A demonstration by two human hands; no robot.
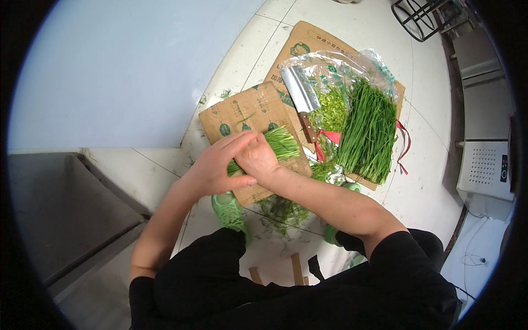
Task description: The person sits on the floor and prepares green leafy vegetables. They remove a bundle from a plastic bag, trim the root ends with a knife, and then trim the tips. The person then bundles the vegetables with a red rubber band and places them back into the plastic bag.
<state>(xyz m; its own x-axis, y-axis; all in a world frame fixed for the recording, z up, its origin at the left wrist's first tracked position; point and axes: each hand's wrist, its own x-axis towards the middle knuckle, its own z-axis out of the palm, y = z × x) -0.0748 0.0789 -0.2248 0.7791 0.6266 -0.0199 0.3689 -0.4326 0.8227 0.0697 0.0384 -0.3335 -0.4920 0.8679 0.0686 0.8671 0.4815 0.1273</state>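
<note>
A bunch of cut green stalks, apparently garlic chives (283, 143), lies across a flattened cardboard box (247, 108) on the floor. My right hand (259, 156) is over the middle of the bunch and grips it, its fingers mostly hidden. Curved around its outer side is my left hand (218, 161), with thumb and fingers apart and leaf ends showing beneath. A cleaver (300, 91) with a brown riveted handle rests right of the box. Beyond it are a pile of short pale green pieces (332, 108) and a large stack of long chives (367, 132).
Clear plastic film (342, 62) and a larger cardboard sheet (305, 33) lie under the cleaver and chives. Red ribbon (405, 144) trails beside them. Loose trimmings (284, 210) lie between my green shoes (229, 212). A dark metal cabinet (62, 206) stands left, a perforated appliance (482, 165) right.
</note>
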